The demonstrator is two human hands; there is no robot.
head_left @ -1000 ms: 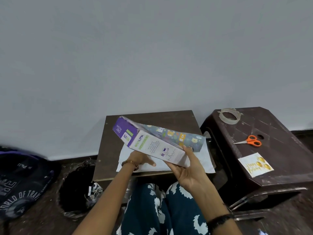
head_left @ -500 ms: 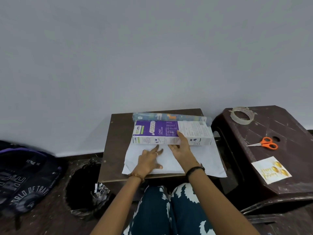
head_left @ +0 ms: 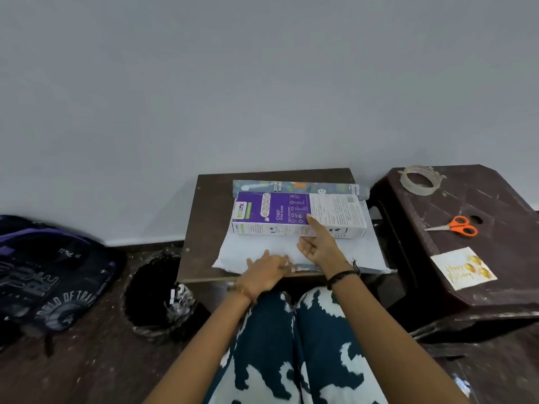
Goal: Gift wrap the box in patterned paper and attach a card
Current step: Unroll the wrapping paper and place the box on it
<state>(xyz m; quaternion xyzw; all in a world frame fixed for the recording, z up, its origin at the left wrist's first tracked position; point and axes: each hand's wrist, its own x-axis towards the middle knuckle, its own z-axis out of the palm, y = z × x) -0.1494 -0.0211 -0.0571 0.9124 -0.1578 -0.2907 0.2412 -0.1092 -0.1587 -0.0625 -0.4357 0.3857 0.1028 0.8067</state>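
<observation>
One purple-and-white box (head_left: 297, 212) lies flat on paper (head_left: 250, 252).

Plain grey wall (head_left: 262, 83) behind. Dark floor (head_left: 87, 360). Small brown table (head_left: 210, 205) in middle, dark plastic stool (head_left: 495, 205) beside it.

Wrapping paper (head_left: 253, 252) covers the small table (head_left: 210, 205); the box (head_left: 297, 212) sits on it.
</observation>
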